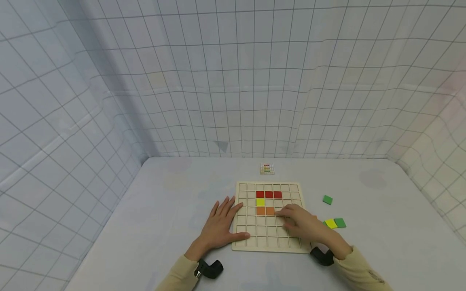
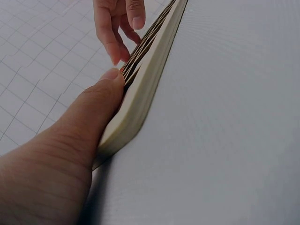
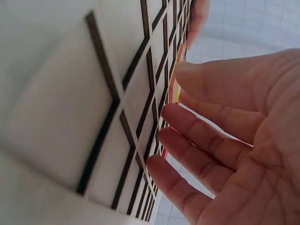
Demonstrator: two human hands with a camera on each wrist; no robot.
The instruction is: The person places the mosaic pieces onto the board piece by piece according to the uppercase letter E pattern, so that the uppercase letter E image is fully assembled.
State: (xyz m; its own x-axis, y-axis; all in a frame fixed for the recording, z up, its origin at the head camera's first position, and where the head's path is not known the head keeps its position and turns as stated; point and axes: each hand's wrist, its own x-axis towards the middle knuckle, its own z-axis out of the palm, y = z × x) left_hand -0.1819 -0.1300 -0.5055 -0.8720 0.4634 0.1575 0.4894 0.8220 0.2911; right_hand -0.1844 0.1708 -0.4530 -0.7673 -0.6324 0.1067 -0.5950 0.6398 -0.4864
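A pale wooden grid board (image 1: 262,242) lies flat on the white table. Three red tiles (image 1: 269,195) sit in a row in its upper cells, with a yellow tile (image 1: 260,202) below the leftmost. Lower down are two orange tiles (image 1: 261,211) side by side. My left hand (image 1: 220,228) rests at the board's left edge, fingers spread, thumb lying over the near left corner. Over the board's right half is my right hand (image 1: 302,222), its fingers (image 3: 187,150) loosely bent and its index fingertip beside the right orange tile. No tile shows between thumb and fingers.
Right of the board lie a lone green tile (image 1: 327,199), a yellow tile (image 1: 331,223) and another green tile (image 1: 340,222). An orange piece (image 1: 314,217) is partly hidden behind the right hand. A small pattern card (image 1: 267,168) lies beyond the board, before a grid-patterned curtain (image 1: 240,101).
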